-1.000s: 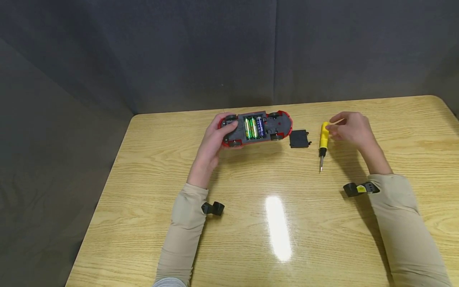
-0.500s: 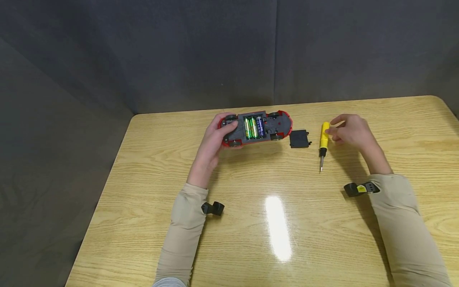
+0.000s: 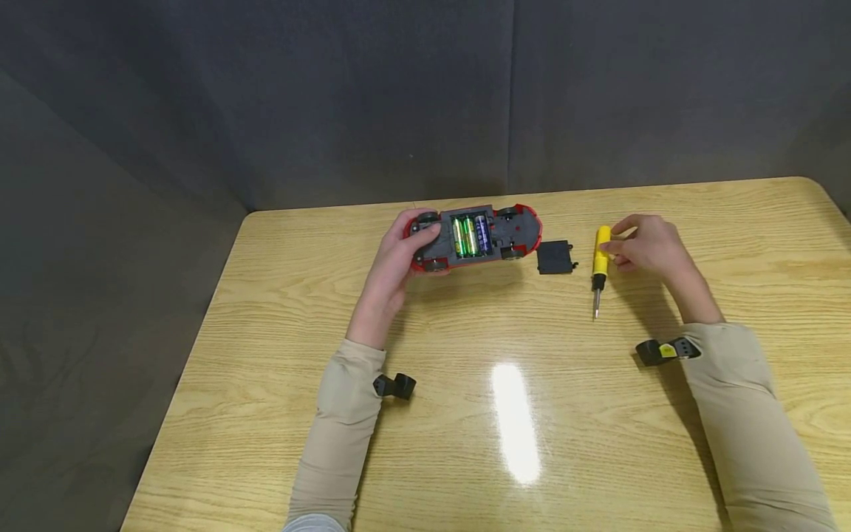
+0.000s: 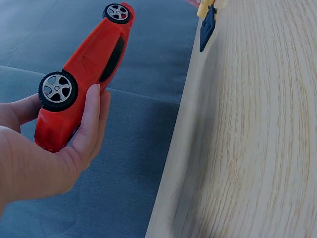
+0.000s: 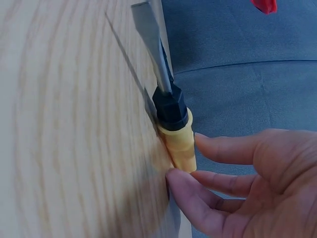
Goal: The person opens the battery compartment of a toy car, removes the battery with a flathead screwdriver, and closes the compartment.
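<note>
My left hand (image 3: 392,258) grips one end of a red toy car (image 4: 89,64), thumb across its dark underside. In the head view the car is upside down above the table. Its battery compartment is uncovered and holds three batteries (image 3: 470,236), two green and one dark blue. A yellow-handled screwdriver (image 3: 601,255) lies on the table with its flat metal tip toward me. My right hand (image 3: 651,244) has thumb and fingers about the far end of its handle, pinching it. A black battery cover (image 3: 555,257) lies between the car and the screwdriver.
The wooden table (image 3: 279,384) ends close behind the car, at its far edge. A dark curtain (image 3: 372,103) hangs behind it. Light glares off the table's middle. A wrist camera (image 3: 396,386) sits on the left sleeve, and another camera (image 3: 654,352) on the right.
My right hand has shifted slightly nearer along the screwdriver's handle, and its thumb now overlaps the handle more. The screwdriver has barely moved. My left hand and the car look almost unchanged.
</note>
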`<action>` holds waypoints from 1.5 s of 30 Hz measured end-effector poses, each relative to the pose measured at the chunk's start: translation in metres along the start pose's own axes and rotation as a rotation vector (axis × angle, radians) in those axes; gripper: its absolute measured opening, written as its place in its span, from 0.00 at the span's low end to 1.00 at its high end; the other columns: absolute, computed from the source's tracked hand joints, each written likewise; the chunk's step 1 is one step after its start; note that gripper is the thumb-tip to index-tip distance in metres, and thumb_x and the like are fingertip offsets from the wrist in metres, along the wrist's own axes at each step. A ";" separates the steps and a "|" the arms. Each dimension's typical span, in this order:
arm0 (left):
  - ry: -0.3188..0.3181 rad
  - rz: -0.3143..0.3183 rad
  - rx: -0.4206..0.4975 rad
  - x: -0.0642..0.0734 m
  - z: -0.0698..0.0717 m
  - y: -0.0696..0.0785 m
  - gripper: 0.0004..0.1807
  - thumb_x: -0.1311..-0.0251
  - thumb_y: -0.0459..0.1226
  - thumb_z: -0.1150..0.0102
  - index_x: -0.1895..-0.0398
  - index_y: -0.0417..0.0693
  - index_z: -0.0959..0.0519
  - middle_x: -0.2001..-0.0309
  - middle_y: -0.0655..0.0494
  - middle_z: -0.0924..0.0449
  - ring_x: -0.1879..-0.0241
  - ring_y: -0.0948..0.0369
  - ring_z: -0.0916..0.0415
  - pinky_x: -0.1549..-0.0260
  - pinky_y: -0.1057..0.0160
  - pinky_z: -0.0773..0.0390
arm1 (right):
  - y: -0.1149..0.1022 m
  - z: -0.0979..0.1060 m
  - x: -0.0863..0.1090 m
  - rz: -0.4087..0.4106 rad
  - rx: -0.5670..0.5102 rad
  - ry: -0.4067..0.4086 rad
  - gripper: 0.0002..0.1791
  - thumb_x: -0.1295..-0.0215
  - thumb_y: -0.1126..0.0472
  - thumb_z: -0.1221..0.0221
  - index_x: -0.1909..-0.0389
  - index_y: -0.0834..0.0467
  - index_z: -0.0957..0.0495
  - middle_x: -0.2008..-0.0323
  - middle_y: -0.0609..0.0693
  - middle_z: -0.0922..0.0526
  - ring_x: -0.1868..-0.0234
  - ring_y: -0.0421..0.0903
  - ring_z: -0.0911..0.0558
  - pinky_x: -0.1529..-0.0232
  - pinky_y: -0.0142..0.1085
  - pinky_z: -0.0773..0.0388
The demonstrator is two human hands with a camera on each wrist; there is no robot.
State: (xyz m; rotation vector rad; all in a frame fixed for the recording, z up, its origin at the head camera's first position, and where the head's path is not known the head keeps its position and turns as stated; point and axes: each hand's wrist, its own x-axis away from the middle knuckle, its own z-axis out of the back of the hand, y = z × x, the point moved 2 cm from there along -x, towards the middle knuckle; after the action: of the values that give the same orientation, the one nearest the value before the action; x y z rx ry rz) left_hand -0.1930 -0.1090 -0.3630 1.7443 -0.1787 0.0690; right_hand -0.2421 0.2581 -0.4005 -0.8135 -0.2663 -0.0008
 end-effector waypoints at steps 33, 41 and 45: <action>-0.002 0.007 -0.005 -0.002 0.002 -0.001 0.19 0.27 0.36 0.43 0.35 0.47 0.26 0.44 0.47 0.25 0.55 0.54 0.20 0.57 0.47 0.12 | -0.004 -0.013 -0.003 -0.076 0.026 -0.010 0.38 0.29 0.55 0.34 0.36 0.81 0.37 0.64 0.66 0.19 0.80 0.42 0.17 0.76 0.37 0.15; 0.004 0.012 -0.008 -0.002 0.001 -0.001 0.19 0.27 0.36 0.43 0.35 0.46 0.26 0.44 0.47 0.25 0.55 0.53 0.20 0.52 0.41 0.15 | -0.003 -0.014 -0.004 -0.079 0.026 -0.004 0.38 0.29 0.57 0.33 0.34 0.80 0.38 0.57 0.72 0.21 0.80 0.42 0.17 0.76 0.37 0.14; 0.008 0.018 -0.002 -0.002 0.001 -0.001 0.19 0.27 0.35 0.43 0.35 0.46 0.26 0.44 0.47 0.25 0.55 0.53 0.20 0.48 0.35 0.19 | -0.002 -0.013 -0.004 -0.090 0.017 -0.010 0.38 0.29 0.58 0.35 0.32 0.80 0.39 0.52 0.75 0.24 0.78 0.40 0.17 0.74 0.36 0.14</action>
State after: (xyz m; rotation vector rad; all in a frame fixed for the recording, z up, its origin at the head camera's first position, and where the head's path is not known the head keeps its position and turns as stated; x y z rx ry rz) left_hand -0.1950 -0.1093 -0.3640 1.7405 -0.1883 0.0884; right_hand -0.2434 0.2467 -0.4090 -0.7846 -0.3119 -0.0793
